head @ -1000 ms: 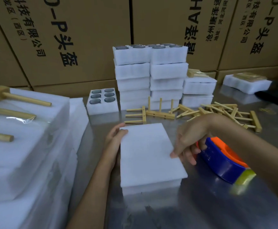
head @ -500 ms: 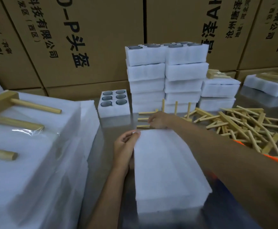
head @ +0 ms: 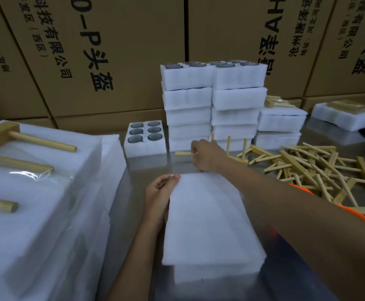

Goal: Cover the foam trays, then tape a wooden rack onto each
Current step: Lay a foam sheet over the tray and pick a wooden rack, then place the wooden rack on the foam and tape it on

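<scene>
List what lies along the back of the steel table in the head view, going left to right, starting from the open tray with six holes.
Open six-hole tray → tall foam stack → short foam stack with a rack on top → lone foam tray with a rack on top.

Left hand (head: 158, 195): you grip the covered foam tray (head: 207, 224) at its 10 o'clock corner.
Right hand (head: 206, 156): you pinch a wooden rack (head: 183, 153) at 12 o'clock.
Rack pile (head: 312, 168): at 2 o'clock.
Open tray (head: 145, 135): at 11 o'clock, six cups.
</scene>
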Action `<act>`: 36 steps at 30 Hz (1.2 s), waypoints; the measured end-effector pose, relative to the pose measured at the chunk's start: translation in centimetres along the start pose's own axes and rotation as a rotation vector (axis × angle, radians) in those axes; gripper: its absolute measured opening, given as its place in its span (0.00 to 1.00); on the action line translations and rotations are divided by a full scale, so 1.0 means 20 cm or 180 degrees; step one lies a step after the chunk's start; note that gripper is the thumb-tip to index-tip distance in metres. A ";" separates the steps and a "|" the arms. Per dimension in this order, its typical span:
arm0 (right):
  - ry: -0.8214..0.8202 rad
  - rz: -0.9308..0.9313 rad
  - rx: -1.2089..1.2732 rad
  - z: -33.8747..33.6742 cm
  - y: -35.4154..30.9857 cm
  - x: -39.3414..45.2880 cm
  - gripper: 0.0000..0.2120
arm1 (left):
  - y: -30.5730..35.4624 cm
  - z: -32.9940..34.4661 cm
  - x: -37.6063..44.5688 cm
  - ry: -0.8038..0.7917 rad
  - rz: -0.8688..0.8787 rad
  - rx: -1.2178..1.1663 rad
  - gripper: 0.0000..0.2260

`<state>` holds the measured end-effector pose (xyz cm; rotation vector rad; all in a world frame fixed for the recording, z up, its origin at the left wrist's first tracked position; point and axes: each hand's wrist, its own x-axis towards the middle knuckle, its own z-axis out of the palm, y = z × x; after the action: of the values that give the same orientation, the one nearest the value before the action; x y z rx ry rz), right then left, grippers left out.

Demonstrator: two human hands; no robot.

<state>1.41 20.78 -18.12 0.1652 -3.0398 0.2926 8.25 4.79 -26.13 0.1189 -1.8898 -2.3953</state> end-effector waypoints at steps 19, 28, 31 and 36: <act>0.0356 0.1596 0.6574 -0.01 -0.23 -1.03 0.07 | 0.06 0.01 -0.08 -0.0500 -0.0271 -0.0597 0.10; -0.0324 0.1137 0.4747 -0.09 -0.25 -1.15 0.07 | 0.02 0.02 -0.06 -0.0054 0.0285 0.0403 0.08; -0.0078 0.1181 0.4421 -0.14 -0.18 -1.16 0.08 | 0.02 0.01 -0.06 -0.0039 0.0300 0.0394 0.08; 0.1355 0.0495 0.1751 -0.09 -0.05 -1.18 0.07 | 0.02 0.02 -0.06 -0.0071 0.0387 0.0359 0.09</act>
<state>25.07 22.48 -18.37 -0.0930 -2.4848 1.0249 9.46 5.22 -25.57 -0.0150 -1.9805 -2.2220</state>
